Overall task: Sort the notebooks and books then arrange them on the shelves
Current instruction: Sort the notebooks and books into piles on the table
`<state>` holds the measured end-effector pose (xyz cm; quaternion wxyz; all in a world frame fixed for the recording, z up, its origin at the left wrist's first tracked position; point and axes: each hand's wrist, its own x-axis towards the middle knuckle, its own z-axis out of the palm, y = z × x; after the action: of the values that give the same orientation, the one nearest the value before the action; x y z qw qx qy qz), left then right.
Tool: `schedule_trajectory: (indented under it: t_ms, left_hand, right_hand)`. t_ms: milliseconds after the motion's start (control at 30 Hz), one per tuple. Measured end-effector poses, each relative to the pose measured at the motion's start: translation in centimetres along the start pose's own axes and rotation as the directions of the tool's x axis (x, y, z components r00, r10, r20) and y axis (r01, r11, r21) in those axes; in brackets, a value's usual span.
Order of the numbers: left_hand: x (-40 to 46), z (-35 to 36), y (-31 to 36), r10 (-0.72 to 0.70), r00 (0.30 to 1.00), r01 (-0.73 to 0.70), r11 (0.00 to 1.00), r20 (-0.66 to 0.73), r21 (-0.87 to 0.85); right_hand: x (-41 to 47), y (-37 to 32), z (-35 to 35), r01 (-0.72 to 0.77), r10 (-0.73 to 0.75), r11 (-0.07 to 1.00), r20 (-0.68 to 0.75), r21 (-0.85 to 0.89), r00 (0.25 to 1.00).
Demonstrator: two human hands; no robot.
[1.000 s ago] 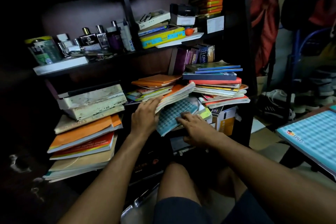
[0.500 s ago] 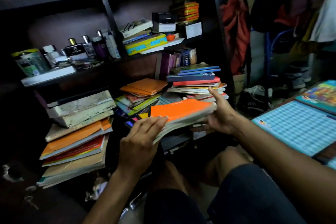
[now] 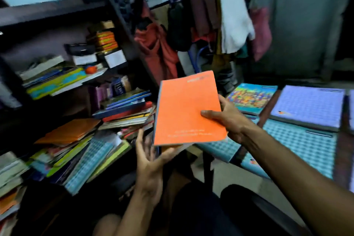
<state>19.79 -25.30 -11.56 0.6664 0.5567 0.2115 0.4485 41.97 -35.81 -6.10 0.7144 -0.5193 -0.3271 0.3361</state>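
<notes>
The right hand (image 3: pixel 229 120) grips an orange notebook (image 3: pixel 188 110) by its right edge, thumb on the cover, holding it in the air between the shelf (image 3: pixel 57 11) and the desk (image 3: pixel 268 107). The left hand (image 3: pixel 151 161) hangs just below it with fingers (image 3: pixel 140 140) loose and spread, grasping nothing. On the desk lie a few notebooks already set out: a colourful one (image 3: pixel 252 97), a purple checked one (image 3: pixel 310 107) and blue checked ones (image 3: pixel 300 149). Sorting looks barely begun (most books (image 3: pixel 122 113) sit in untidy heaps on the shelf), and arranging has not started.
</notes>
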Motion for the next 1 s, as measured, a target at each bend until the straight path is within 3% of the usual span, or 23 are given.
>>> schedule_trajectory:
  t_ms: [67, 167, 300, 400, 533, 600, 767, 900, 1000]
  left_hand:
    - [1.1, 1.6, -2.0, -0.198, 0.978, 0.178, 0.953, -0.060, -0.245]
    - [1.9, 4.1, -4.0, -0.412, 0.909, 0.406, 0.852, 0.055, -0.330]
    - [1.8, 6.1, -3.9, -0.436, 0.887, 0.462, 0.829, 0.153, -0.316]
    - [2.2, 6.8, -3.3, -0.468, 0.877, 0.478, 0.832, 0.108, -0.282]
    - [3.2, 6.7, -4.2, -0.312, 0.944, 0.291, 0.941, -0.110, -0.173]
    - [4.0, 6.3, -4.3, -0.225, 0.955, 0.211, 0.973, -0.192, -0.092]
    - [6.2, 4.5, -4.0, -0.029, 0.935, 0.079, 0.989, -0.353, 0.127]
    - [7.2, 3.4, -3.8, -0.023, 0.909, 0.097, 0.983, -0.416, 0.157]
    - [7.4, 3.5, -3.5, 0.056, 0.892, 0.040, 0.979, -0.449, 0.202]
  right_hand:
    - [0.2, -0.5, -1.6, 0.049, -0.049, 0.998, 0.014, -0.031, 0.999]
    - [0.4, -0.8, -4.3, 0.060, -0.058, 0.996, 0.027, -0.072, 0.998]
    - [1.2, -0.6, -6.9, 0.014, -0.009, 0.993, 0.047, -0.116, 0.999]
    - [1.9, -0.4, -7.7, -0.036, 0.042, 0.996, 0.063, -0.085, 0.997]
    - [2.5, 0.0, -8.0, -0.108, 0.112, 0.980, 0.014, -0.168, 0.994]
    - [2.7, 0.0, -8.4, -0.127, 0.121, 0.984, -0.055, -0.128, 0.991]
    - [2.4, -0.5, -12.1, -0.119, 0.023, 0.972, -0.420, -0.204, 0.907]
    - [1.9, 2.6, -13.8, -0.297, 0.236, 0.954, -0.514, -0.038, 0.824]
    - [2.3, 4.3, -12.5, -0.340, 0.289, 0.940, -0.495, -0.015, 0.820]
